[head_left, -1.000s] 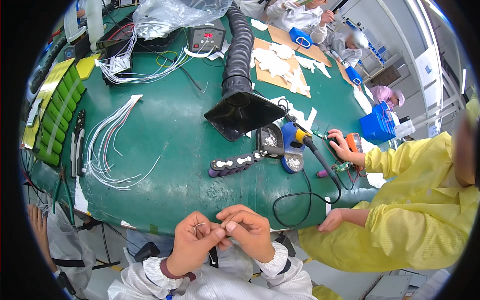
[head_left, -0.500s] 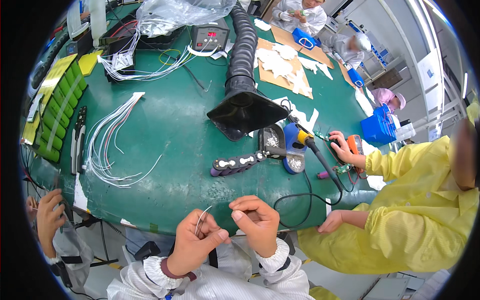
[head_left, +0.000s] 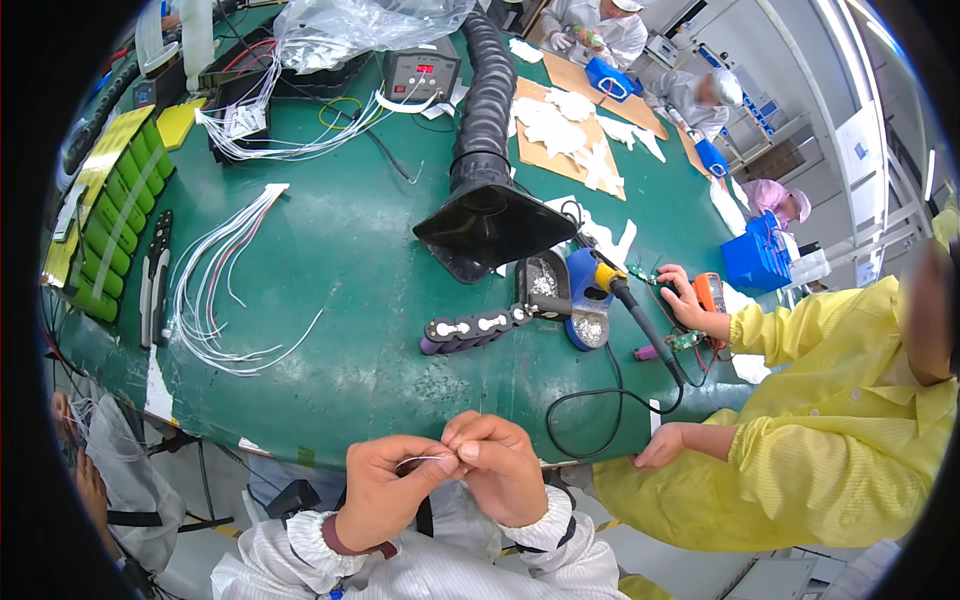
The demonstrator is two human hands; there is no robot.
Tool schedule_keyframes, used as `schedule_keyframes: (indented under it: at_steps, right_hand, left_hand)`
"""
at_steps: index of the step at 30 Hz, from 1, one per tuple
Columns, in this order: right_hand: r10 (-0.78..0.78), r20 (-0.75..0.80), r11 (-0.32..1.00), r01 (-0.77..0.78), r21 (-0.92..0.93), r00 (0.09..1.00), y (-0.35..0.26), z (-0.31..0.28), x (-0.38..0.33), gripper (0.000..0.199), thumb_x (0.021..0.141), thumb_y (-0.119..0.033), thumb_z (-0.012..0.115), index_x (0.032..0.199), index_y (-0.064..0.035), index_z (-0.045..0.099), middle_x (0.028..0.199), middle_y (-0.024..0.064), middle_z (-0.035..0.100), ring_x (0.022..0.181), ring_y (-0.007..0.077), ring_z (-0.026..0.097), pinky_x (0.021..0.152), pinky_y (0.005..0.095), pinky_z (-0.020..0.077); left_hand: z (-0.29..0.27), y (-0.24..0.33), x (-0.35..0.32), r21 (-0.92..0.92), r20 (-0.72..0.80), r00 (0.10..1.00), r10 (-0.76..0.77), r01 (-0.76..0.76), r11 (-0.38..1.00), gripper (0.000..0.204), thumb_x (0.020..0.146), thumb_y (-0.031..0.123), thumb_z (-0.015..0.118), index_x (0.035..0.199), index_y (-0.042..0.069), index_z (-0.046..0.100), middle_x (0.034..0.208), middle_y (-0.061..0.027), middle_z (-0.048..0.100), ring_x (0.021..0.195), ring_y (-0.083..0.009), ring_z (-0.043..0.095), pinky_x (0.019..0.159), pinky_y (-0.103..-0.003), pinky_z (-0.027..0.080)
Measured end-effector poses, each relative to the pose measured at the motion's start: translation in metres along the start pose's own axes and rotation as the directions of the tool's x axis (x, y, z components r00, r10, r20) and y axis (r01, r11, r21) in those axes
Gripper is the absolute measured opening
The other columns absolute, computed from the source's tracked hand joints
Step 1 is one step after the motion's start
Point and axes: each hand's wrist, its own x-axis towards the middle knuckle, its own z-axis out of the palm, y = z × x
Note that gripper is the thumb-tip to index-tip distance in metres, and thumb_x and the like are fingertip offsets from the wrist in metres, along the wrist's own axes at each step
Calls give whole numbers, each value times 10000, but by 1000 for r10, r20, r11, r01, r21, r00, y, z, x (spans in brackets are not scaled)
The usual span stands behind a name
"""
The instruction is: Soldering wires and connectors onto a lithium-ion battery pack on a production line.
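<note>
Just in front of the table's near edge my two hands meet fingertip to fingertip. My left hand point(head_left: 388, 490) is closed on a thin white wire point(head_left: 418, 459), which lies across its fingers toward the right. At the meeting point my right hand point(head_left: 505, 468) pinches with thumb and index finger; the wire's end is hidden there. Beyond them on the green table point(head_left: 330, 400) lies a purple battery pack point(head_left: 470, 330) with pale tabs on top. A bundle of white and red wires point(head_left: 215, 290) is spread to the left.
A black fume hood point(head_left: 490, 230) hangs over the table's middle. Right of the pack stands a soldering iron in its blue holder point(head_left: 588, 290), its cable looping nearby. Wire strippers point(head_left: 156, 285) and a green cell pack point(head_left: 120, 220) lie left. A co-worker in yellow point(head_left: 800, 430) works close at right.
My right hand has moved left and down to my left hand, and their fingertips now touch. The wire has swung from upright to nearly level. At far left a person's hand has dropped lower.
</note>
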Motion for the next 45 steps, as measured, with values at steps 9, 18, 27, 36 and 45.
schedule_keyframes:
  at_steps: [9,18,27,36,45]
  right_hand:
    - [-490,-136,612,228,-758,861,-57,-57,67,517,905,-31,668,1387,-12,479,999,63,670,799,96,581,776,236,486]
    - [-168,-72,570,37,-821,983,-66,-62,89,360,829,-20,782,1168,12,666,962,7,686,868,75,602,792,235,501]
    - [-375,-162,604,108,-790,913,-26,-33,27,290,809,-22,810,1068,47,700,959,33,681,852,91,621,756,246,521]
    - [-329,-213,676,71,-734,920,21,-28,-14,329,786,45,807,1095,50,695,1089,95,672,923,135,652,776,270,553]
    - [-307,-41,500,124,-857,951,-1,-42,-21,536,745,55,816,1246,13,628,1136,116,669,886,126,635,746,255,530]
  left_hand:
    - [-5,6,4,-40,-150,986,-73,68,997,98,898,58,653,934,-28,681,722,-123,702,549,-57,503,518,-204,369]
    - [-32,30,5,-74,-208,976,-57,42,996,124,913,117,647,949,2,676,697,-102,695,545,-34,466,505,-205,317]
    - [-45,44,2,-64,-222,974,-34,20,998,107,916,103,610,937,3,642,672,-101,677,526,-59,493,507,-205,339]
    - [-45,38,4,-24,-178,980,-93,90,996,102,930,107,600,953,8,611,688,-127,688,518,-61,481,502,-215,354]
    - [-35,38,5,41,-134,973,-191,198,979,71,928,66,634,927,-3,651,711,-109,703,532,-41,485,506,-199,354]
